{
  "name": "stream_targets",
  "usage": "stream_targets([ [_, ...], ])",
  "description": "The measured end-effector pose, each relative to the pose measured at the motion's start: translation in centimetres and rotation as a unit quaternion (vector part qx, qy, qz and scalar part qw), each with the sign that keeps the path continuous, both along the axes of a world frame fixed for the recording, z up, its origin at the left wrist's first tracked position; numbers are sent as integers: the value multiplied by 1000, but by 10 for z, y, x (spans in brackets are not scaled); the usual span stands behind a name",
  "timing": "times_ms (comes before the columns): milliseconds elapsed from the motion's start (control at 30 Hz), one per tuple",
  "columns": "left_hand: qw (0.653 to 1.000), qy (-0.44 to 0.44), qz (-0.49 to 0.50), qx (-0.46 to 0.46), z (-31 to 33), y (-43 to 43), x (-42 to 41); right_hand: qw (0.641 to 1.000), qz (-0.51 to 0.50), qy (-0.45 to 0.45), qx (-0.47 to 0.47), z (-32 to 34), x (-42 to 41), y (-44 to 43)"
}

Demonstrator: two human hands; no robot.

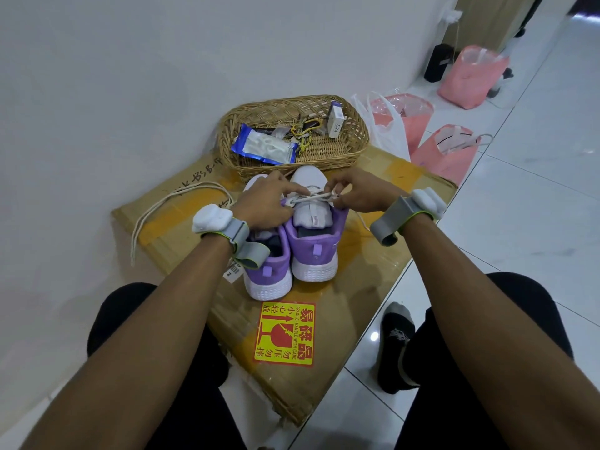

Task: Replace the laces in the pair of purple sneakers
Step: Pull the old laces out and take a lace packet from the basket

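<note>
on the flattened cardboard (363, 280) in front of the seated person, the two purple sneakers stand side by side, heels toward the person and toes pointing away at the wicker basket (355, 131). so each shoe's long axis runs straight out from the body, and the rows of eyelets run along it.

both hands meet over the front of the right-hand sneaker (313, 254). a white lace (313, 197) lies crosswise over its tongue, at right angles to the shoe's length. the right hand (360, 196) pinches the lace's right end with thumb and fingertips, just outside the shoe's edge. the left hand (266, 203) reaches across the left-hand sneaker (269, 277), covering its front, and its curled fingers appear to grip the lace's left end, though the exact hold is partly hidden.

the hands sit about evenly either side of the shoe. the threading looks to be only at the toe-end eyelets, so the next crossings should work back along the shoe toward the person. a loose lace (162, 203) lies apart on the cardboard to the left.
</note>
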State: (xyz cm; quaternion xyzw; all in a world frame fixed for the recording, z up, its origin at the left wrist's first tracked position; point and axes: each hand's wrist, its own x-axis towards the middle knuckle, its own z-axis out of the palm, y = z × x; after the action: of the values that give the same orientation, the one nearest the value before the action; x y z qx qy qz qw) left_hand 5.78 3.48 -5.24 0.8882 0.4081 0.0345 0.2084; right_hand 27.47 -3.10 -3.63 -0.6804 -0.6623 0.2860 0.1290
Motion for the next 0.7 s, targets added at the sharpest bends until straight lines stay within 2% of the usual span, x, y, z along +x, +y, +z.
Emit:
stream_targets([
  [133, 998, -61, -3, -3, 0, 0, 1, 999, 21, 34, 2, 4, 1, -1],
  [267, 982, -176, 12, -68, 0, 1, -2, 994, 30, 105, 18, 0, 4, 0],
  [367, 973, -211, 21, -92, 0, 2, -5, 987, 41, 153, 20, 0, 2, 0],
  [500, 967, -239, 50, -77, -5, 2, -6, 987, -24, 147, 64, 1, -1, 0],
  [600, 950, -274, 138, -50, -10, 9, -7, 978, -117, 130, 113, -9, 6, 5],
  [667, 932, -306, 178, -75, -9, 9, -8, 966, -166, 164, 108, -8, 7, 7],
  [700, 934, -305, 168, -76, -8, 8, -8, 968, -161, 169, 96, -6, 6, 5],
])
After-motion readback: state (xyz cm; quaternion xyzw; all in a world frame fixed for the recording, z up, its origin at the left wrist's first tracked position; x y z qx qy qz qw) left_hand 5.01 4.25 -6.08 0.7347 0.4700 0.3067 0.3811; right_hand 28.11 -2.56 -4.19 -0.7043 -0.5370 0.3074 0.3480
